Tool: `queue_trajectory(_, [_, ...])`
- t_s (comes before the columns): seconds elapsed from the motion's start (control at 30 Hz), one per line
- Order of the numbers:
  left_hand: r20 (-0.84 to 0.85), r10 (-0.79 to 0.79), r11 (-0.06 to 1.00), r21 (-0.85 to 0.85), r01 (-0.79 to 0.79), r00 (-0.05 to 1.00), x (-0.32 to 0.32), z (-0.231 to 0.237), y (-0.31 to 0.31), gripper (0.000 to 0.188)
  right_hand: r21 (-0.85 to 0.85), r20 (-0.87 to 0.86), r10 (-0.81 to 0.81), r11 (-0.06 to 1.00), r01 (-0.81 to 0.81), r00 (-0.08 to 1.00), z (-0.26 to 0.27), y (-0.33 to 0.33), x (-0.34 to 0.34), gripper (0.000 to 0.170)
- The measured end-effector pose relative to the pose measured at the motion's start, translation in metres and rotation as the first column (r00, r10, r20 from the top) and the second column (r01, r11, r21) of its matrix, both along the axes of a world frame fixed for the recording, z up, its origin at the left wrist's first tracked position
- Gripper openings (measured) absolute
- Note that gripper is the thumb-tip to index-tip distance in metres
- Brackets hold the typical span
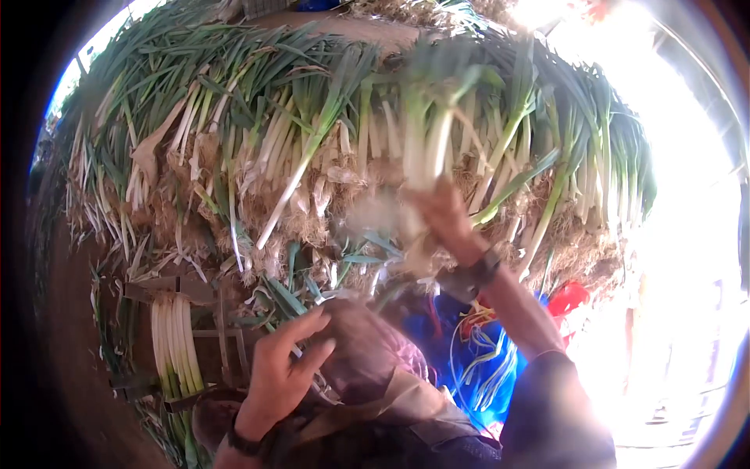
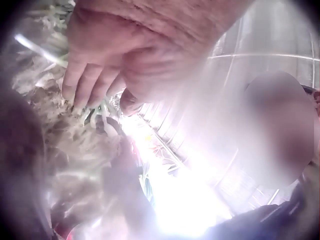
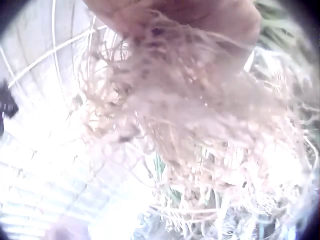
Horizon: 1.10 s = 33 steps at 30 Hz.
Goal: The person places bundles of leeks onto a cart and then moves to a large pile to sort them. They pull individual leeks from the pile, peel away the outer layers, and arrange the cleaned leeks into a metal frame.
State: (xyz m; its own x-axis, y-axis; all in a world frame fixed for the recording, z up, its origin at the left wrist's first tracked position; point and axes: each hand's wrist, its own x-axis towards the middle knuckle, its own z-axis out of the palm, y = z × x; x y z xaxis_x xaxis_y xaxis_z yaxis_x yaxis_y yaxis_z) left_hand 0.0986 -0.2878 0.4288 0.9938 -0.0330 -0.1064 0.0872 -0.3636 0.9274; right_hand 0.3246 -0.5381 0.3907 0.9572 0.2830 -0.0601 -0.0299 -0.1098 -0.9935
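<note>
My right hand (image 1: 445, 215) grips a few leeks (image 1: 426, 144) near their root ends, their white stalks and green tops pointing away from me and blurred. In the right wrist view a thick tangle of pale roots (image 3: 185, 135) spills out below the hand. The left hand (image 1: 285, 367) hovers over my lap, fingers apart and loosely bent, with nothing in it. In the left wrist view its fingers (image 2: 90, 85) hang relaxed. Before me spreads a long heap of leeks (image 1: 289, 133), roots toward me and leaves away.
At the lower left, a row of trimmed leeks (image 1: 176, 344) lies in a metal holder (image 1: 168, 289). Blue plastic (image 1: 426, 332) with loose strings (image 1: 488, 363) lies by my right side, next to a red bag (image 1: 568, 298). Bright light washes out the right side.
</note>
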Motion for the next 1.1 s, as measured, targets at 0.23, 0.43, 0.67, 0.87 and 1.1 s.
queue_trajectory(0.23, [-0.381,0.054,0.787,-0.553,-0.274,0.923,0.094,-0.065,-0.029,0.038,-0.680,0.262,0.555,0.687,-0.257,0.790,-0.085,0.075,-0.071,0.051])
queue_trajectory(0.43, [-0.483,0.017,0.801,-0.517,-0.301,0.875,0.107,-0.077,-0.012,0.033,-0.164,0.007,0.482,0.865,-0.474,0.876,-0.003,0.057,-0.110,0.050])
queue_trajectory(0.67, [-0.458,0.084,0.827,-0.463,-0.318,0.885,0.107,-0.071,-0.017,0.027,-0.097,0.135,-0.215,0.968,0.229,0.967,-0.072,-0.073,-0.005,0.041])
queue_trajectory(0.87, [-0.392,0.032,0.796,-0.547,-0.261,0.920,0.077,-0.007,-0.028,0.026,-0.639,0.081,-0.455,0.659,0.396,0.887,-0.138,-0.126,0.054,0.049])
queue_trajectory(1.1, [-0.329,0.010,0.825,-0.530,-0.194,0.944,0.070,-0.028,-0.025,0.025,-0.472,0.030,-0.341,0.824,0.314,0.940,-0.057,-0.122,0.003,0.029])
